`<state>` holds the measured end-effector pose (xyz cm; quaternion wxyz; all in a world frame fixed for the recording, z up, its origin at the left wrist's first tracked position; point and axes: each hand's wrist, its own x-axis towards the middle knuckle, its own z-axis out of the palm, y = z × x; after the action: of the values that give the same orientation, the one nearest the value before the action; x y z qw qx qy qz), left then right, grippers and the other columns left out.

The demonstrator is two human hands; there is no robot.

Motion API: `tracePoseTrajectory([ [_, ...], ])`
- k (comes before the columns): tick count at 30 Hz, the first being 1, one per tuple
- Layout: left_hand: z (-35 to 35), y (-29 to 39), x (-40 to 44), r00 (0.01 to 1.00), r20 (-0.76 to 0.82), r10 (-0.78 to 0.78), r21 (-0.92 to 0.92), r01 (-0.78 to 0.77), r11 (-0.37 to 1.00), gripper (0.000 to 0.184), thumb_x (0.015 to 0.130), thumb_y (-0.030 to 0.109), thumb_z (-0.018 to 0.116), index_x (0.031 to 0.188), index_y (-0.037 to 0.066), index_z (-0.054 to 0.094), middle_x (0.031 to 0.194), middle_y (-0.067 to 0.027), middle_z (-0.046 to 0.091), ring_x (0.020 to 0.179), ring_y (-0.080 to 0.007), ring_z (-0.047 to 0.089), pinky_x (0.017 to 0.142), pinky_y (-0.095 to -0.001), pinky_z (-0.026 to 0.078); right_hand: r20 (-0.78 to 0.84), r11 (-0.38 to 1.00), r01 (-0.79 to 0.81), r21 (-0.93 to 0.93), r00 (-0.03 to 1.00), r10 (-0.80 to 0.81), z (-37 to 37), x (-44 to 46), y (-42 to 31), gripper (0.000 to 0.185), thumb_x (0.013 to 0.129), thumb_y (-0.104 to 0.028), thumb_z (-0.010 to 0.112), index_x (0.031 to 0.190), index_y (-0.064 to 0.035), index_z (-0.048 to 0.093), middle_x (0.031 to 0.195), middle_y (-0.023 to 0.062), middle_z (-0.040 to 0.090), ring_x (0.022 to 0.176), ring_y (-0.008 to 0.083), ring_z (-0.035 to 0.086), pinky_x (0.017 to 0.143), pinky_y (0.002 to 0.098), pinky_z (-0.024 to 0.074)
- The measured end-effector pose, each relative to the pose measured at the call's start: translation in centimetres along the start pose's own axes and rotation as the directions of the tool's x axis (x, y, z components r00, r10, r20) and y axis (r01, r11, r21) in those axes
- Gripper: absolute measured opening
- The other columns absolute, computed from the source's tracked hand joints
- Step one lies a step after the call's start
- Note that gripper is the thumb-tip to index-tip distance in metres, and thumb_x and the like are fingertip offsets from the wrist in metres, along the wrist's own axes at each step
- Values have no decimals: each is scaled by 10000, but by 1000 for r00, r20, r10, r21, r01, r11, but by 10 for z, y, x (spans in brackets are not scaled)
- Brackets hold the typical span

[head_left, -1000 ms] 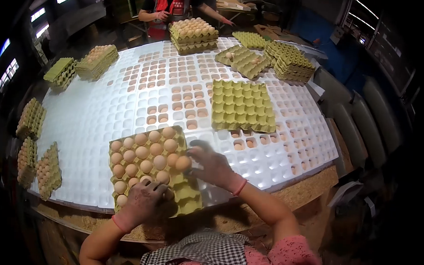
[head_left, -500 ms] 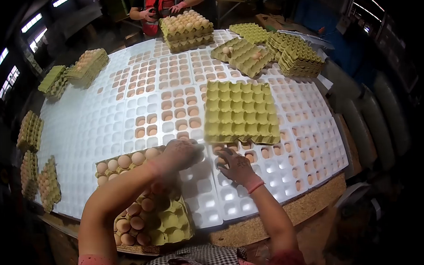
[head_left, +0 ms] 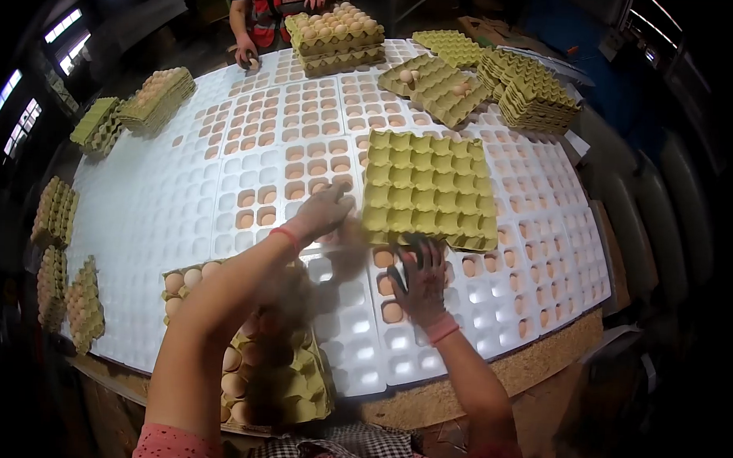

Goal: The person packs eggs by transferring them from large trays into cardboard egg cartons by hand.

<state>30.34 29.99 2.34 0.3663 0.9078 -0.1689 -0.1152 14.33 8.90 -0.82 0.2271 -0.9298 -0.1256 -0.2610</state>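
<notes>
My left hand (head_left: 323, 211), in a thin glove, is over egg-filled cells of the white moulded tray (head_left: 351, 333), left of the yellow-green egg carton (head_left: 428, 187). Its fingers point away from me; blur hides whether they hold an egg. My right hand (head_left: 423, 283), gloved with dark fingertips, is spread open over cells at the carton's near edge. Beside its thumb, an egg (head_left: 392, 311) sits in a cell. Under my left forearm lies a part-filled carton (head_left: 300, 388) with brown eggs (head_left: 233, 384) in it and bare pockets on its right.
Across the table, a co-worker's hand (head_left: 246, 54) is at the tray edge beside stacked egg cartons (head_left: 336, 46). Another carton stack (head_left: 529, 89) stands at the back right. More filled cartons (head_left: 85, 304) line the left edge. A wooden edge (head_left: 499, 367) runs along the front.
My left hand has moved away from me, up beside the carton. My right hand has spread its fingers, and eggs show in cells beside it. The co-worker's hand has reached down to the tray.
</notes>
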Motion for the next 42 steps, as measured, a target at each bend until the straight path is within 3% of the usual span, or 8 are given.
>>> tracePoseTrajectory([
  [10, -163, 1, -212, 979, -192, -68, -531, -46, 846, 392, 1018, 158, 504, 1381, 9, 507, 1320, -90, 588, 1201, -161, 550, 988, -306, 461, 308, 889, 118, -443, 951, 28, -21, 58, 33, 415, 874, -252, 646, 1283, -192, 612, 1386, 171, 495, 1327, 359, 410, 1145, 536, 241],
  [14, -145, -53, -266, 860, -444, -252, -566, -51, 823, 418, 1009, 129, 513, 1410, 20, 468, 1299, -91, 572, 1139, -155, 564, 984, -303, 464, 149, 871, 352, 342, 895, -420, -18, 80, -98, 424, 854, -230, 678, 1264, -148, 606, 1302, 122, 562, 1225, 322, 504, 1100, 477, 338],
  [22, -121, -38, -233, 960, -109, 259, 481, -177, 859, 591, 849, 93, 615, 1419, 178, 488, 1376, -131, 506, 1293, -322, 457, 1108, -457, 333, 644, 858, -122, 498, 715, -272, 36, 118, -149, 379, 909, -251, 614, 1269, -137, 635, 1209, 97, 671, 1081, 223, 637, 1002, 381, 464],
  [27, -117, -45, -219, 941, -1, 340, 575, -277, 770, 500, 820, 116, 639, 1311, 182, 570, 1311, -114, 568, 1257, -311, 495, 1119, -460, 331, 438, -251, -415, 874, 898, 42, 39, 105, -115, 421, 984, -364, 582, 1247, -40, 526, 1141, 56, 569, 1016, 177, 630, 889, 340, 572],
  [30, -115, -48, -210, 949, -48, 313, 482, -252, 839, 438, 828, 114, 636, 1262, 153, 594, 1266, -104, 593, 1208, -288, 527, 1084, -437, 371, 450, 909, 68, 411, 852, -267, 17, 99, -143, 526, 864, -509, 667, 1172, -85, 614, 1065, 79, 630, 940, 220, 665, 805, 367, 541],
  [36, -141, -35, -242, 933, -271, -235, -814, -92, 574, 248, 935, 159, 576, 1163, 65, 604, 1130, -45, 580, 1000, -156, 557, 898, -305, 471, 590, 521, -474, 710, 805, -71, -5, 82, -141, 488, 843, -255, 723, 1279, -94, 574, 1062, 88, 688, 1029, 195, 665, 861, 367, 541],
  [39, -149, -40, -239, 980, -161, 117, 21, -115, 993, 200, 947, 186, 580, 1105, 81, 642, 1048, -91, 595, 965, -201, 592, 875, -310, 490, 478, 810, -43, 585, 825, -301, -26, 70, -152, 461, 887, -241, 678, 1312, -105, 560, 1360, 137, 558, 1083, 245, 650, 851, 367, 548],
  [42, -126, -10, -241, 922, 186, 340, 691, -368, 622, 334, 819, 167, 674, 1153, 166, 671, 1131, -107, 621, 1010, -295, 637, 871, -408, 530, 763, 956, 292, 41, 609, -218, -31, 54, -196, 473, 835, -323, 707, 1264, -157, 598, 1428, 182, 491, 1086, 307, 645, 822, 413, 541],
])
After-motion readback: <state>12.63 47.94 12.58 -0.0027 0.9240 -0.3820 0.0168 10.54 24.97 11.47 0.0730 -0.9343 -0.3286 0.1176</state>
